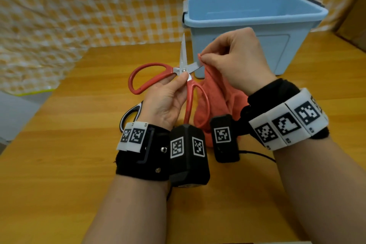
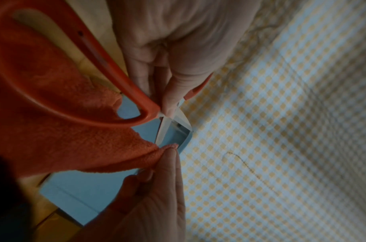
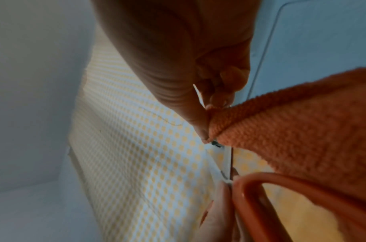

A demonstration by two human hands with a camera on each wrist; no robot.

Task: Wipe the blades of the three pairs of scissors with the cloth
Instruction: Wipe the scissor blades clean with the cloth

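Red-handled scissors (image 1: 168, 73) are held above the wooden table with their blades spread, one pointing up and one pointing right. My left hand (image 1: 183, 79) pinches them at the pivot, just above the handle loops (image 2: 74, 104). My right hand (image 1: 205, 59) pinches a fold of the orange cloth (image 1: 215, 103) around the right-pointing blade near its tip. The rest of the cloth (image 2: 64, 147) hangs down behind the lower handle (image 3: 261, 188). A second pair with black-and-white handles (image 1: 129, 116) lies on the table, mostly hidden by my left wrist. No third pair is in view.
A light blue plastic bin (image 1: 255, 18) stands open on the table right behind the hands. A yellow-and-white checked cloth (image 1: 69, 16) hangs along the back and left. The table's left edge (image 1: 29, 121) is close to the black-and-white scissors.
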